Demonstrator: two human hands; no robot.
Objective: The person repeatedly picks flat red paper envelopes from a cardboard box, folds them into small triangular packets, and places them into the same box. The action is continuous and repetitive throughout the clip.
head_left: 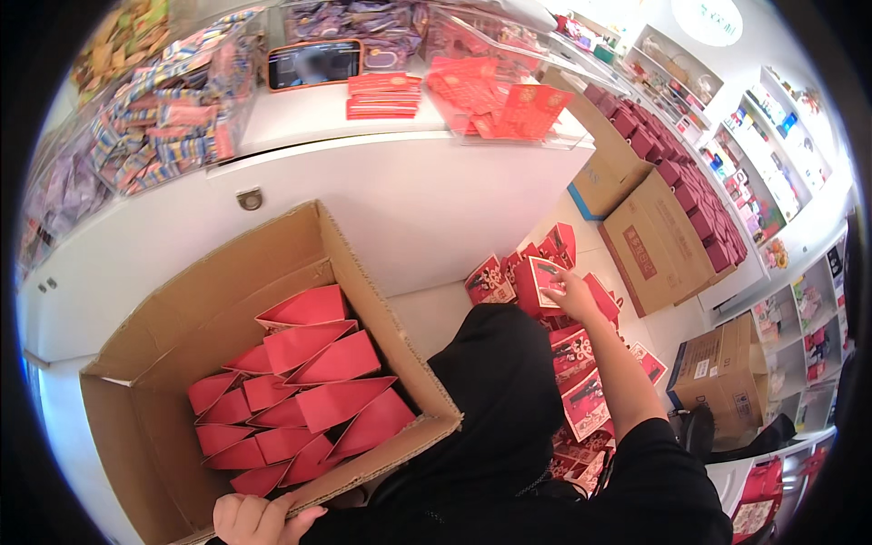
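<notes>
At the bottom left, my left hand [262, 519] grips the near rim of an open cardboard carton [255, 248]. Inside the carton, several red wedge-shaped gift boxes [327, 357] are packed closely in rows. My right hand [574, 295] reaches out to the floor, its fingers on a red gift box [535, 279] with a pale-bordered printed panel. Whether the fingers pinch that box or only touch it is not clear. More printed red gift boxes [587, 405] are heaped on the floor beneath and beside my right forearm.
A white counter [395, 197] stands ahead, carrying a phone [315, 65], stacked red envelopes [383, 97] and clear bins of small packets [170, 129]. To the right are a large carton [657, 238], a smaller carton [715, 375], many maroon boxes [695, 194] and display shelves [776, 136].
</notes>
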